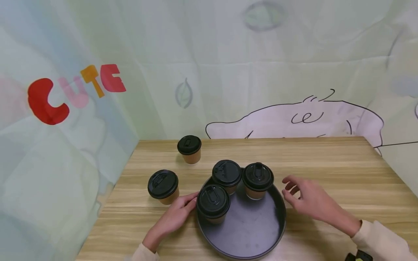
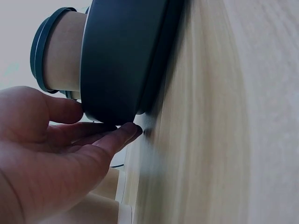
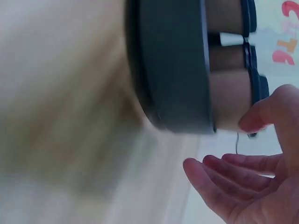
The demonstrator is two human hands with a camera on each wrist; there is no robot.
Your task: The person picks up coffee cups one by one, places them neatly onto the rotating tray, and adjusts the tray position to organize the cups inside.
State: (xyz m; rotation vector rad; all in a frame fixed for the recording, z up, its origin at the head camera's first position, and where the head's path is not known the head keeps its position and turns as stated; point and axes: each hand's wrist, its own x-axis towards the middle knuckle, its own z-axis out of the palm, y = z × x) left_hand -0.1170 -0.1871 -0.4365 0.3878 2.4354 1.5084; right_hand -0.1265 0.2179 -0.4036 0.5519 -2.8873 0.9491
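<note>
A dark round tray (image 1: 249,232) with a raised rim carries three brown paper coffee cups with black lids: a front-left cup (image 1: 213,203), a back-left cup (image 1: 226,174) and a back-right cup (image 1: 258,179). At the tray's left side my left hand (image 1: 174,214) holds its wall, the thumb (image 2: 67,111) against the rim and the other fingertips lower down. My right hand (image 1: 308,197) hovers off the tray's right edge, its fingers loosely bent and apart from it. In the right wrist view a gap shows between those fingers (image 3: 229,182) and the tray wall (image 3: 177,70).
Two more lidded cups stand on the wooden table, one cup (image 1: 164,186) just left of my left hand and another cup (image 1: 190,148) near the back edge. Behind the table hangs a printed curtain (image 1: 183,54). A small black item (image 1: 359,255) shows at the lower right.
</note>
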